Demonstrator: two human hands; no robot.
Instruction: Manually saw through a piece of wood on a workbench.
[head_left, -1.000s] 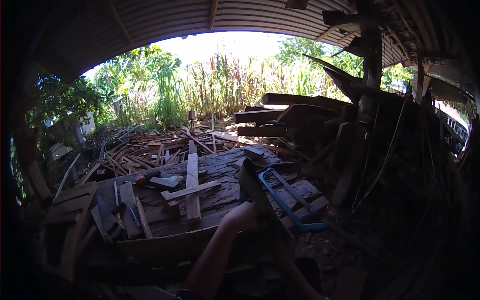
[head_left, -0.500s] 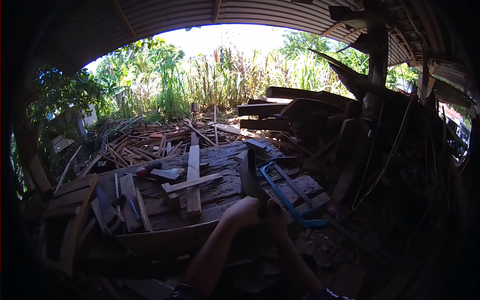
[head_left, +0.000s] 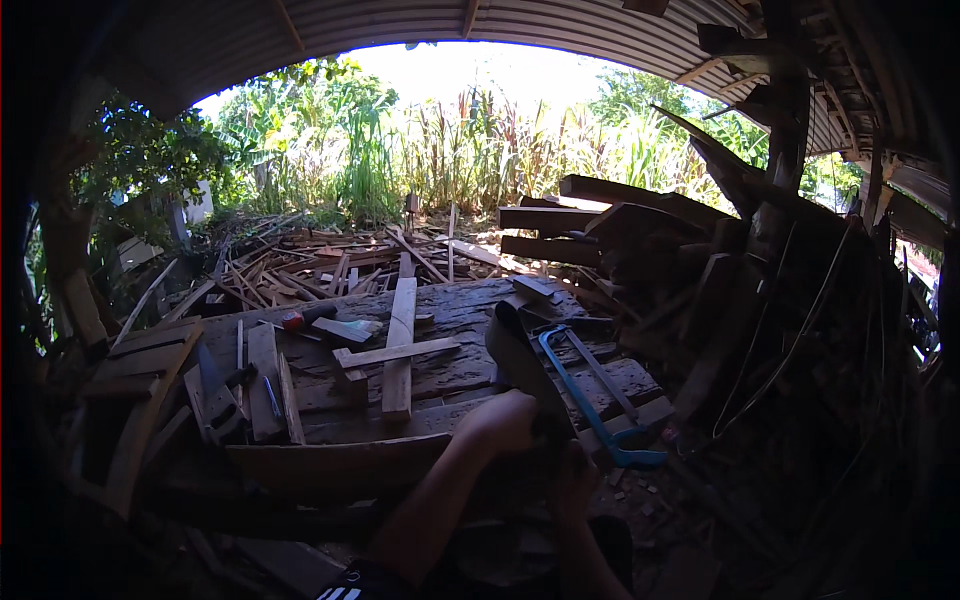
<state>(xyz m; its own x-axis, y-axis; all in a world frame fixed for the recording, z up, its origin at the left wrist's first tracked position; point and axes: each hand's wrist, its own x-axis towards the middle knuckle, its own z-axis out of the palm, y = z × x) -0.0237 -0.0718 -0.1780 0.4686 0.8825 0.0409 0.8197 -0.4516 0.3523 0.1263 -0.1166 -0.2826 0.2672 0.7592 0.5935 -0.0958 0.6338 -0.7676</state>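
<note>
A long dark strip (head_left: pixel 527 368) with a rounded far end slants over the near right of the rough wooden bench (head_left: pixel 455 375). My left hand (head_left: pixel 500 424) is closed at the strip's near part, fingers turned inward. Lower and to its right, my right hand (head_left: pixel 572 484) is closed near the same strip's near end, deep in shadow. What exactly its fingers grip is hidden. A blue-framed hacksaw (head_left: pixel 572 390) lies just right of the strip. Left of my hands, a narrow wooden slat (head_left: pixel 405 352) lies across a longer board (head_left: pixel 398 385).
A brush (head_left: pixel 345 328) and a red-and-black tool (head_left: pixel 305 318) lie at the bench's back left. Loose slats, a handsaw (head_left: pixel 212 385) and a blue pen-like item (head_left: pixel 272 397) are at the left. Scrap wood (head_left: pixel 330 270) lies behind; stacked timber (head_left: pixel 640 225) stands right.
My right hand has drawn down toward me, farther from the left hand. The left hand stays at the strip. The whole view has shifted slightly.
</note>
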